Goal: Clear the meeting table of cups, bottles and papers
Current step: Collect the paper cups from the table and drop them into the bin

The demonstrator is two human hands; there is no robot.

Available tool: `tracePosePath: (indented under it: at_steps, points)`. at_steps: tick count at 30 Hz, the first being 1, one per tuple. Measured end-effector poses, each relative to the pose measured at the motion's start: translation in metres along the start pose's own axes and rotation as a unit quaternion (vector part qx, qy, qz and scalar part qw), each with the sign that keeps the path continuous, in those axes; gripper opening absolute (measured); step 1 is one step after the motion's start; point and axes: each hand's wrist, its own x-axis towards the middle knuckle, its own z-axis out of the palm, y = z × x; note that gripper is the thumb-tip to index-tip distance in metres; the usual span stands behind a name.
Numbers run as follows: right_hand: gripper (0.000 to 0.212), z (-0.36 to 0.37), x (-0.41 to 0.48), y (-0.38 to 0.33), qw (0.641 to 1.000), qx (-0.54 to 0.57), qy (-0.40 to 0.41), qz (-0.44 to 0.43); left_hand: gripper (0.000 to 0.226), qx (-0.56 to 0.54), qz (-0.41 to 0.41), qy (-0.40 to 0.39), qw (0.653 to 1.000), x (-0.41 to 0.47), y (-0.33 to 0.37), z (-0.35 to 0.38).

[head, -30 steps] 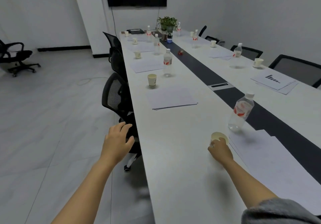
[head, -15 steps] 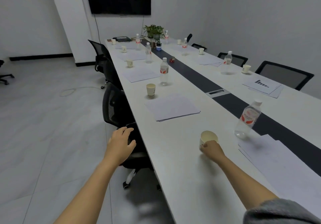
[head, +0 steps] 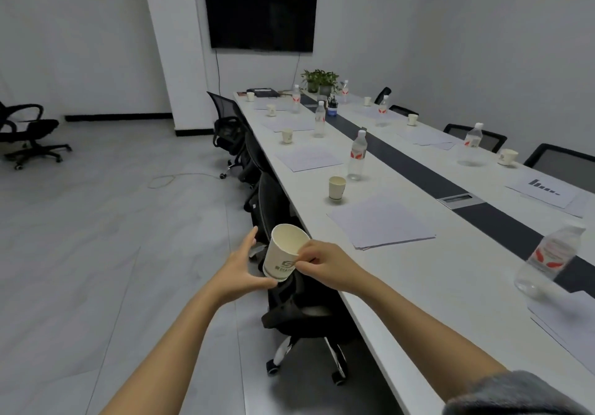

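Head view: paper cup (head: 283, 253) is low-centre of frame, off the table (head: 450, 273) edge and in the air above a black chair (head: 299, 311), tilted w/ its mouth toward upper left; looks empty. Right hand (head: 325, 263) pinches it at the rim & side wall btwn thumb and fingertips. Left hand (head: 240, 269) is spread wide just left of it, fingers up past the rim, thumb under the base; touching or just apart, can't tell. Step in hand, prob.: pass the cup to the left hand so the right is free for more. To do it well, the left should wrap the lower wall, not the rim, and close gently, since thin paper prob. buckles. The right lets go only once the left has a firm hold. Keep the cup near upright in case of dregs. Next cup (head: 336, 187) stands mid-frame, w/ a bottle (head: 358, 155) just beyond it and papers (head: 380, 221) below-right of it. Nesting cups in the left hand would save trips.
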Motion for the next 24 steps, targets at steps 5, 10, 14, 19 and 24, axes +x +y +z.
tracePosePath:
  at_steps: [5,10,14,19,24]
  points:
    - [0.021,0.009,0.030,-0.014,0.998,0.005,-0.049,-0.027,0.110,-0.056,0.016,-0.029,0.998,0.019,-0.013,-0.021]
    - [0.036,0.009,0.077,-0.013,0.997,0.036,-0.066,-0.006,0.101,-0.122,0.028,-0.023,0.992,0.058,-0.020,-0.034]
    - [0.029,0.001,0.133,0.009,0.998,0.046,-0.046,-0.014,0.069,-0.097,0.023,0.009,0.995,0.109,-0.031,-0.057]
    - [0.022,-0.023,0.212,0.074,0.997,0.066,0.014,0.038,0.058,-0.087,0.003,0.052,0.995,0.188,-0.040,-0.093]
    - [0.012,-0.039,0.277,0.139,0.992,0.044,0.039,0.115,0.067,-0.068,-0.012,0.087,0.994,0.264,-0.046,-0.116]
